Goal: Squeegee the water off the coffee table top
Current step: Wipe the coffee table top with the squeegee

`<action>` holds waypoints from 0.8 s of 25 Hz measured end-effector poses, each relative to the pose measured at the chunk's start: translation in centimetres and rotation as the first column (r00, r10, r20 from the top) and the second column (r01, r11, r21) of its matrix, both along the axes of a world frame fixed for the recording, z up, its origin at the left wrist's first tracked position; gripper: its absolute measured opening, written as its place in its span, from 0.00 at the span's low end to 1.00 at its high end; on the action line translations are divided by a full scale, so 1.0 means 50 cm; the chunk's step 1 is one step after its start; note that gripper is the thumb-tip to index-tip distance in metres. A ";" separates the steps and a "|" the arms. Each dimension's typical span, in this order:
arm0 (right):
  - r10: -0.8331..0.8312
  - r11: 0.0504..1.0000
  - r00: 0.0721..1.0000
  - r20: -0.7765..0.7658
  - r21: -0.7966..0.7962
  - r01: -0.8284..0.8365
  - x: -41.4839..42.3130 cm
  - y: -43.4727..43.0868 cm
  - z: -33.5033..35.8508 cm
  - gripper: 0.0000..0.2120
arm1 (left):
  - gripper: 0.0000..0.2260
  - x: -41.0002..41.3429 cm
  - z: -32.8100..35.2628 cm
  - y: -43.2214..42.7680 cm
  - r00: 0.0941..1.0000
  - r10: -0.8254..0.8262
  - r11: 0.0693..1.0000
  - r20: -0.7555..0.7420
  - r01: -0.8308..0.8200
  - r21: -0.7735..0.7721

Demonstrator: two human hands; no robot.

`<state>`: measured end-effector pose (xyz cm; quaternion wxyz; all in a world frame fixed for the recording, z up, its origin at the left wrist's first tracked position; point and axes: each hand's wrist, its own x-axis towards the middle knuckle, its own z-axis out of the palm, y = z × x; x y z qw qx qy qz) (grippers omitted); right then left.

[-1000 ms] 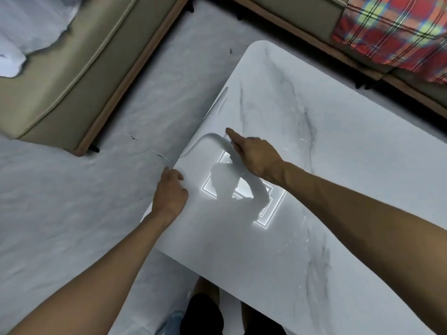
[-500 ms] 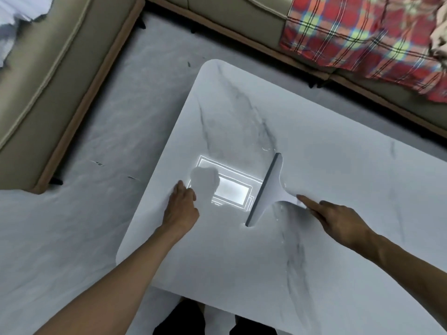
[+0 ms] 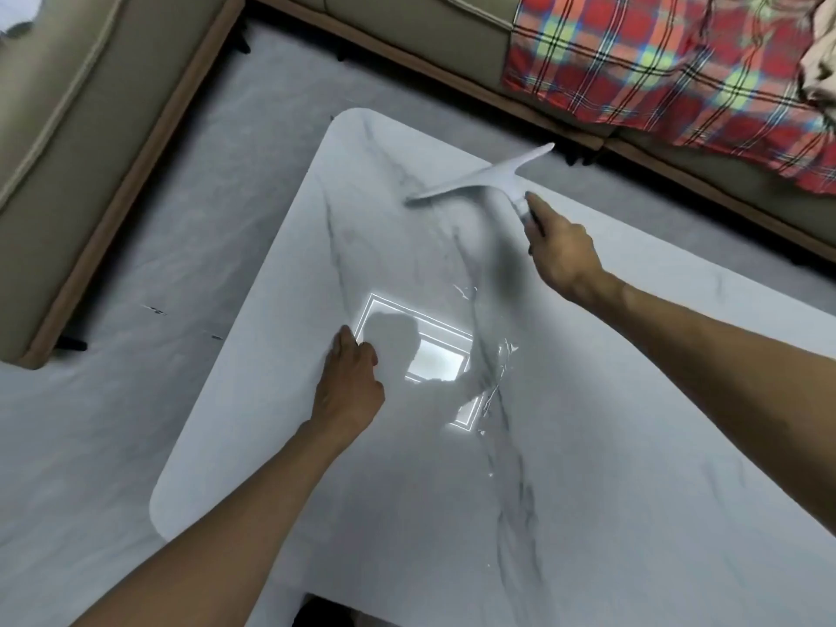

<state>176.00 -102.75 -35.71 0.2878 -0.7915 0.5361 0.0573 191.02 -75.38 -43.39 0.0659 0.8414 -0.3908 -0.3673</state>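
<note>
Here the right hand (image 3: 558,253) is closed round the handle of the squeegee (image 3: 475,181), with one digit laid forward along the handle, probably to control blade angle. The squeegee sits at the far side of the table (image 3: 656,468), its blade slanted and its right end projecting past the far edge. This placement suits the start of a stroke drawn toward the person. The blade is motion-blurred, so contact with the top cannot be confirmed.

The left hand (image 3: 350,384) rests palm down on the table near its left edge and holds nothing. It likely serves as a brace while the person leans over the top.

Water (image 3: 504,350) remains as streaks and beads in a line near the middle of the table, between the two hands. That line lies nearer the person than the blade, in the path of such a stroke. The task therefore appears partly done at most.
</note>
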 end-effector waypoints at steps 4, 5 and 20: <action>-0.070 0.997 0.998 0.000 -0.043 0.070 0.079 -0.032 -0.058 0.19 | 0.13 -0.023 -0.011 -0.029 1.000 0.012 0.998 -0.024 -0.010 0.062; -0.036 0.998 0.999 -0.019 -0.056 0.035 0.064 -0.022 -0.063 0.19 | 0.13 -0.023 -0.012 -0.033 0.999 0.010 0.997 -0.030 -0.007 0.082; 0.064 0.998 0.990 -0.129 0.010 -0.063 -0.295 0.076 0.059 0.20 | 0.16 -0.032 0.018 -0.069 0.994 -0.028 0.968 -0.104 0.053 0.244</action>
